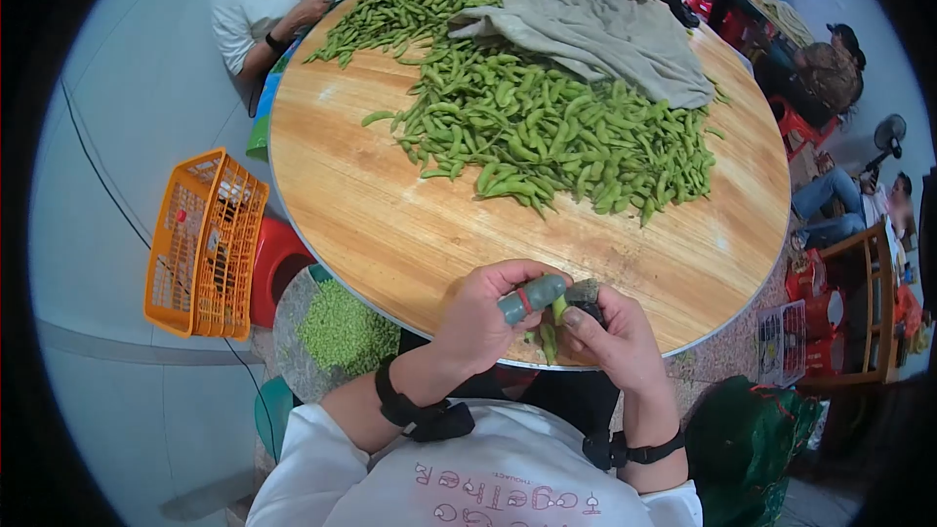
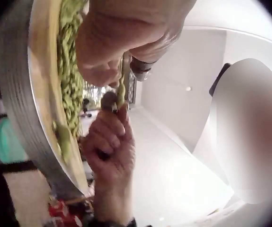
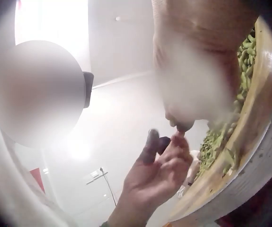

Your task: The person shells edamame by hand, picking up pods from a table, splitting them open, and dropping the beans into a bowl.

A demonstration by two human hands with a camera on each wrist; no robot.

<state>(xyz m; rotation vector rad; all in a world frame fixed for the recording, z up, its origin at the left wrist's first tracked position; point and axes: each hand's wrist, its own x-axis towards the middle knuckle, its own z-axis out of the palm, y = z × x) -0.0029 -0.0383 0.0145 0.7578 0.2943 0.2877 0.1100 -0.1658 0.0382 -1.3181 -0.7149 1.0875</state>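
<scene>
A green edamame pod (image 1: 558, 310) is held upright between both hands, close over the table's near edge. My left hand (image 1: 475, 322) has its fingers curled by the pod's end; its thumb wears a grey-green cover with a red band. My right hand (image 1: 621, 337) pinches the pod between thumb and fingers, with dark covers on its fingertips. In the left wrist view the pod (image 2: 122, 92) spans the gap between the hands. Another pod (image 1: 549, 344) lies below on the table edge. A large heap of edamame pods (image 1: 576, 141) lies beyond the hands.
A grey cloth (image 1: 595, 24) partly covers the heap on the round wooden table (image 1: 342, 190). Left of the table are a container of shelled beans (image 1: 342, 327), a red stool (image 1: 276, 268) and an orange basket (image 1: 205, 244). Another person (image 1: 283, 10) sits at the far left.
</scene>
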